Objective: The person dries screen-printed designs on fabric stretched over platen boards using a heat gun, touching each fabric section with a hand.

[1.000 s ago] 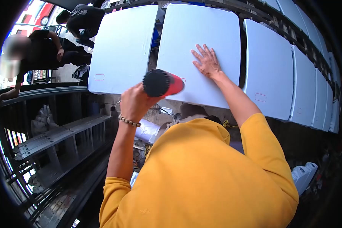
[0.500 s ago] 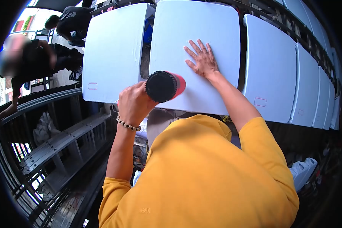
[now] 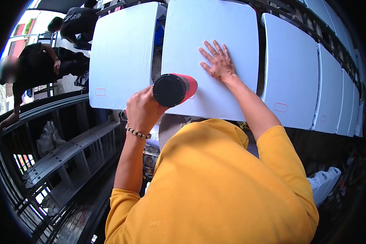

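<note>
In my left hand (image 3: 141, 106) is a red hair dryer (image 3: 190, 86) with a round black ribbed rear end facing me. Its nozzle end is hidden, and it hangs over the near part of a white cloth-covered board (image 3: 207, 24). Part of a small red outline (image 3: 192, 96) shows on the cloth just beside the dryer. My right hand (image 3: 220, 63) lies on the same board, fingers spread, palm down, holding nothing. Boards to either side, such as the left one (image 3: 122, 53) and the right one (image 3: 290, 69), carry small red rectangle outlines near their front edges.
More white boards (image 3: 328, 89) run on to the right in a row. A metal ladder-like frame (image 3: 69, 158) and a rail (image 3: 49, 106) stand at the left. Two people in dark clothes are beyond it, one person's hand (image 3: 6, 122) at the rail. White plastic bags (image 3: 325, 183) lie lower right.
The view has shifted slightly. My left hand and the dryer have moved a little, and more of the red outline beside it shows. My right hand stays flat. The person at left has moved their head.
</note>
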{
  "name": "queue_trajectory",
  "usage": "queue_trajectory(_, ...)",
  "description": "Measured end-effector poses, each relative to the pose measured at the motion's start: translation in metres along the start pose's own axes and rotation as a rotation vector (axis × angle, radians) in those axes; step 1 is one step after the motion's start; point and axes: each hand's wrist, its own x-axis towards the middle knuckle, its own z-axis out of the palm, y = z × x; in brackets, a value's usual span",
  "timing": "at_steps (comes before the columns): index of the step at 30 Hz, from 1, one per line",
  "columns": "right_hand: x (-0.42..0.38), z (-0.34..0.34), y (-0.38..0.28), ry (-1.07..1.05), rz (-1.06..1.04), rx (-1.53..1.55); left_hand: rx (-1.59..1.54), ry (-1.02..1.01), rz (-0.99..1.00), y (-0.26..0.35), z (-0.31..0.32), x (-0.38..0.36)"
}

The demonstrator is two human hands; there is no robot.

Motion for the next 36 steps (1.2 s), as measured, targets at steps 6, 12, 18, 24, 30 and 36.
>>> queue_trajectory(6,0.001,-0.005,-0.002,-0.027,0.014,-0.023,0.033,0.023,-0.041,-0.013,-0.013,-0.003)
queue_trajectory(12,0.001,-0.004,0.000,-0.027,0.014,-0.006,0.084,0.014,-0.070,-0.035,-0.033,-0.011)
queue_trajectory(18,0.000,-0.006,0.000,-0.044,0.019,-0.001,0.070,-0.022,-0.062,-0.050,-0.040,-0.022)
queue_trajectory(24,0.001,-0.002,-0.001,-0.047,0.024,-0.010,0.037,0.075,-0.021,-0.047,-0.027,-0.019)
queue_trajectory(30,0.001,-0.003,-0.001,-0.054,0.022,0.010,0.001,0.094,-0.071,-0.034,-0.017,-0.016)
queue_trajectory(36,0.000,0.003,0.002,-0.003,-0.001,0.012,0.102,0.102,-0.065,-0.047,-0.031,-0.024)
